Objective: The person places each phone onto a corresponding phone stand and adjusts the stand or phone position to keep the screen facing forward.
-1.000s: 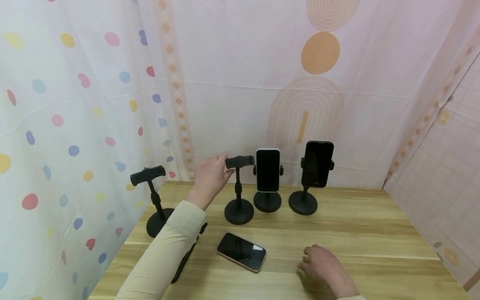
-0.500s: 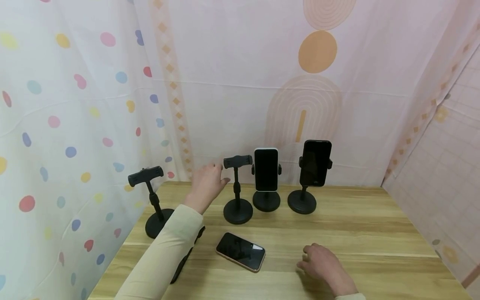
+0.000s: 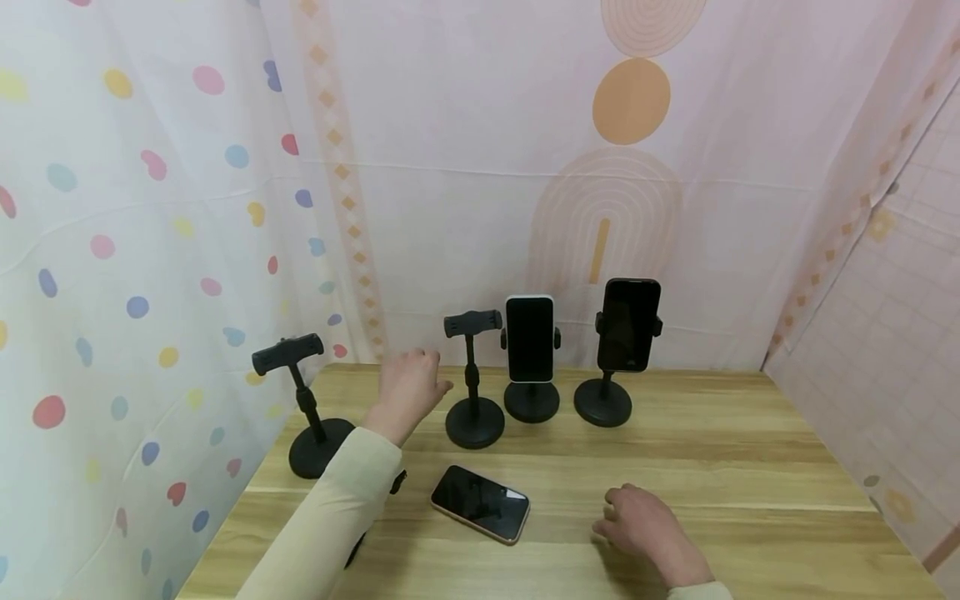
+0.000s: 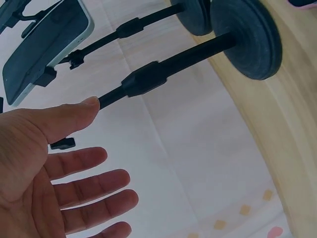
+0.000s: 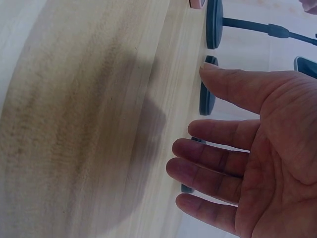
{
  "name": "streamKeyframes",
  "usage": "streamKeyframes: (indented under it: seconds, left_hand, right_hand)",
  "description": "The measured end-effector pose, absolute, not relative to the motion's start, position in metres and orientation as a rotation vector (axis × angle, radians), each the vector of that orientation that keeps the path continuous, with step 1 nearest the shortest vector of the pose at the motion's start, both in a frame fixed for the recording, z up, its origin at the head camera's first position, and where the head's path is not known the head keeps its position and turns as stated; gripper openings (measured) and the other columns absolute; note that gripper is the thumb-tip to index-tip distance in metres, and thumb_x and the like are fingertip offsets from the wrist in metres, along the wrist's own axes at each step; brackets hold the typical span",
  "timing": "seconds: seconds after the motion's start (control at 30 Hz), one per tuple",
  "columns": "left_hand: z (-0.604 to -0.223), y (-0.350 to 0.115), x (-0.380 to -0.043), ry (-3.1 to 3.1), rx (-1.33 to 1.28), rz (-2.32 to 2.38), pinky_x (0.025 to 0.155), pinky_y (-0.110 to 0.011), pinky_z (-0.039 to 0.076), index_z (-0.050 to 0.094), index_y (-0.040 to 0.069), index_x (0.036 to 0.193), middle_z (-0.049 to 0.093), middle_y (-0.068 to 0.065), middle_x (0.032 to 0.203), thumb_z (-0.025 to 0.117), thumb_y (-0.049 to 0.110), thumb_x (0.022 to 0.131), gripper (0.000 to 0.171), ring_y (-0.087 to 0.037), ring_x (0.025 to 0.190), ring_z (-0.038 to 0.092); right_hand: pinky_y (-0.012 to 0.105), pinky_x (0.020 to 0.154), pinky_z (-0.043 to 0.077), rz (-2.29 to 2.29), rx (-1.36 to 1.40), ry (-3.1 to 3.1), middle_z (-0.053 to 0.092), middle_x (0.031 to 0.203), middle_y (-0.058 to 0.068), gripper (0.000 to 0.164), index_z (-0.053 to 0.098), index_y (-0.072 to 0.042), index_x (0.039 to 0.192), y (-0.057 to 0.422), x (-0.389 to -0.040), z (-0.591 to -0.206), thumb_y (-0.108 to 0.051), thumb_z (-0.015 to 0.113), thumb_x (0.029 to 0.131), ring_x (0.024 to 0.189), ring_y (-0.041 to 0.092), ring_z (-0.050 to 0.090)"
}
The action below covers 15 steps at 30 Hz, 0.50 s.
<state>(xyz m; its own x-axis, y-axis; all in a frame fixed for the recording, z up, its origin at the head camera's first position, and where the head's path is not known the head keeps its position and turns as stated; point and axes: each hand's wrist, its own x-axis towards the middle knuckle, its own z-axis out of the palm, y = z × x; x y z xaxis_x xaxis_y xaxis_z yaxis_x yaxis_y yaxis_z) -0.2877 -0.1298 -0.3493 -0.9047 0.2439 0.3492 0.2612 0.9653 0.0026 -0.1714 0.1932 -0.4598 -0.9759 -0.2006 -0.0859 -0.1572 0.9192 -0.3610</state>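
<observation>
My left hand (image 3: 408, 392) hovers just left of a bare black phone stand (image 3: 472, 375). In the left wrist view the fingers (image 4: 94, 186) spread out, holding nothing. Over the table at the front right, my right hand (image 3: 648, 529) is apart from everything, its fingers (image 5: 208, 178) relaxed. Between the hands a phone (image 3: 481, 504) with a gold-coloured edge lies face up. A white-edged phone (image 3: 530, 339) and a black phone (image 3: 630, 325) stand upright in stands at the back. Another bare stand (image 3: 306, 404) is at the far left.
Partly hidden under my left sleeve (image 3: 337, 508) is a dark object (image 3: 397, 482) on the wooden table (image 3: 720, 450). A patterned curtain (image 3: 450, 208) hangs along the back and the left side.
My left hand has let go of the bare stand's clamp and drawn back to the left and down. The right hand has stayed in place.
</observation>
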Motion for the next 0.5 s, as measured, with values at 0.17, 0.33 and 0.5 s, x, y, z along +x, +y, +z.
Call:
streamKeyframes:
  seconds: [0.17,0.33,0.5]
  left_hand:
    - [-0.362,-0.133,-0.286,-2.799,-0.359,-0.062,0.055,-0.042,0.051,0.066,0.006,0.086,0.062,-0.008,0.078,0.083,0.035,0.081,0.033,-0.028,0.067,0.063]
    - [-0.370,-0.134,-0.283,-2.860,-0.351,-0.041,0.054,-0.042,0.051,0.068,0.008,0.087,0.065,-0.008,0.077,0.082,0.035,0.081,0.031,-0.027,0.068,0.064]
    - [-0.378,-0.137,-0.279,-2.918,-0.350,-0.032,0.056,-0.042,0.051,0.068,0.007,0.088,0.064,-0.008,0.078,0.081,0.034,0.082,0.031,-0.027,0.071,0.064]
  right_hand:
    - [0.053,0.090,0.048,-0.542,-0.273,2.947,0.065,0.106,0.019,0.041,0.067,0.005,0.111,0.193,-0.172,-0.459,-0.026,0.077,0.085,0.101,0.038,0.062]
    - [0.053,0.090,0.048,-0.538,-0.266,2.950,0.065,0.106,0.019,0.042,0.067,0.005,0.111,0.192,-0.173,-0.459,-0.026,0.077,0.085,0.101,0.038,0.062]
    - [0.053,0.089,0.048,-0.540,-0.257,2.941,0.065,0.105,0.018,0.042,0.067,0.005,0.111,0.192,-0.174,-0.459,-0.026,0.077,0.085,0.100,0.037,0.062]
